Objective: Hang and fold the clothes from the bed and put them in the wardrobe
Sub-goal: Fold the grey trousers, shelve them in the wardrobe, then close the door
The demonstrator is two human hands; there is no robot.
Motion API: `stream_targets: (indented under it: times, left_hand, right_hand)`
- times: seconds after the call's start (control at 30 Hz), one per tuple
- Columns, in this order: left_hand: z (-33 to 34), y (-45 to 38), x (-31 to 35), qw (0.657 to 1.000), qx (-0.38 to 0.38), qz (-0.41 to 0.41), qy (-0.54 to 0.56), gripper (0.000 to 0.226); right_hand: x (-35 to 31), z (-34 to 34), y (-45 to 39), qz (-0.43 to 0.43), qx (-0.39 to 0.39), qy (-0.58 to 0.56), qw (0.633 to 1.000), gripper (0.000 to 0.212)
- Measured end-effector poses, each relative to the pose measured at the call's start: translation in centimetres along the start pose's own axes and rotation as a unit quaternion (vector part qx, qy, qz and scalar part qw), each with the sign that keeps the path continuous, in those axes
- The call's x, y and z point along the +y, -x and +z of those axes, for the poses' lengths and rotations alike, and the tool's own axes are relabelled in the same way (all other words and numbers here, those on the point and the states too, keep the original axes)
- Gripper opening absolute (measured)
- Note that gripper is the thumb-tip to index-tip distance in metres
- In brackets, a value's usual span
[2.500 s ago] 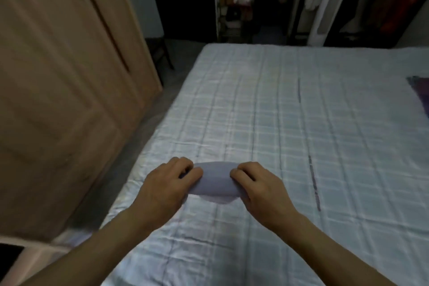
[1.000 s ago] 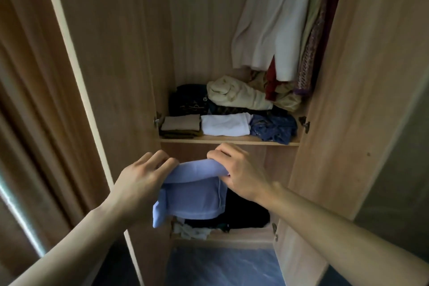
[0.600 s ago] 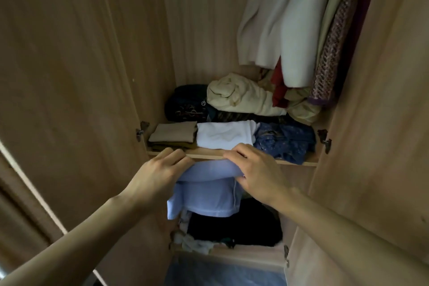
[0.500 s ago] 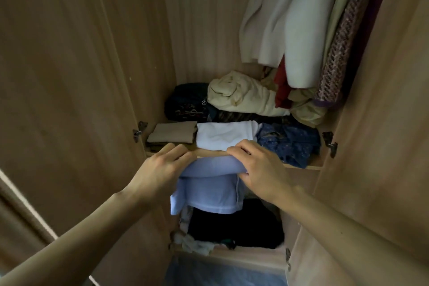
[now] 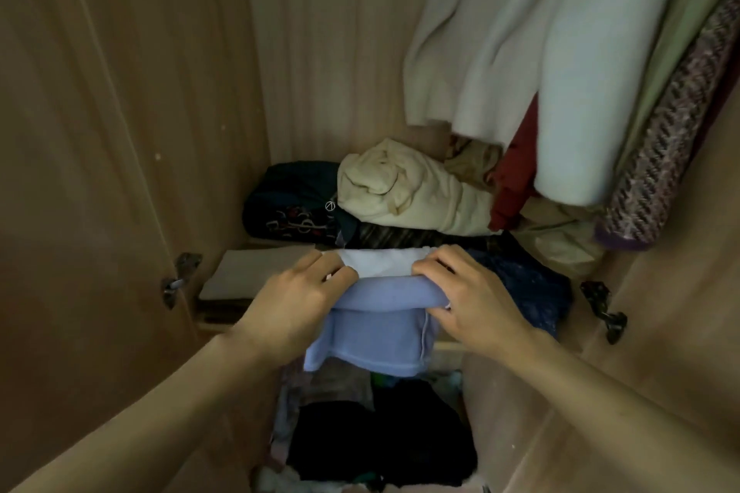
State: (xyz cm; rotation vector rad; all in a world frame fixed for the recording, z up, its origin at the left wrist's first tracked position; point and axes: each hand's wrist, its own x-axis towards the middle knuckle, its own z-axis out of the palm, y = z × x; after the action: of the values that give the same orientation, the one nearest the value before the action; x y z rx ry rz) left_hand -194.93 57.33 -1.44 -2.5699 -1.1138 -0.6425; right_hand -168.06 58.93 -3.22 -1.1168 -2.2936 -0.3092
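Note:
A folded light-blue garment hangs between my two hands at the front edge of the wardrobe shelf. My left hand grips its left end and my right hand grips its right end. The garment's top fold lies over the front of a folded white cloth on the shelf, while its lower part droops below the shelf edge. A folded beige garment lies to the left on the same shelf.
Behind on the shelf sit a dark patterned bundle, a cream bundle and a dark blue cloth. Hanging clothes fill the upper right. Dark clothes lie in the lower compartment. Wooden doors flank both sides.
I turned from the bed to the open wardrobe carrying the blue garment. In the last half second both hands moved forward and up, bringing it onto the shelf edge over the white cloth.

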Motion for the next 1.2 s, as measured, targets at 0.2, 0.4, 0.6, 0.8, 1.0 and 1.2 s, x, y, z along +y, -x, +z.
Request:
stream_targets:
  times: [0.2,0.4,0.6,0.8,1.0,1.2]
  left_hand:
    - [3.0,-10.4,-8.3,0.997,0.036,0.05,-0.044,0.041]
    - [8.2,-15.5,-13.7,0.986,0.128,0.074,-0.07,0.032]
    - [18.7,-9.4,-14.0,0.995,0.043,0.086,-0.018,0.019]
    - [23.7,-3.6,-12.6,0.994,-0.075,0.057,0.05,0.027]
    - [22.4,-5.8,-13.0,0.996,-0.013,0.063,0.064,0.021]
    - [19.3,-9.9,-14.4,0.99,-0.039,0.005,0.135,0.046]
  right_hand:
    - [5.7,2.2,-8.1,0.073,0.008,0.031,0.997,0.028]
    - [9.1,6.0,-12.1,0.124,0.181,0.053,0.974,0.041]
    - [9.8,13.8,-6.6,0.133,-0.033,0.056,0.989,0.025]
    - [8.8,18.7,-0.3,0.162,-0.166,-0.004,0.973,0.045]
    - [9.1,18.2,-2.5,0.113,-0.104,0.022,0.988,0.048]
    - [10.5,17.0,-6.0,0.109,-0.015,0.007,0.994,0.048]
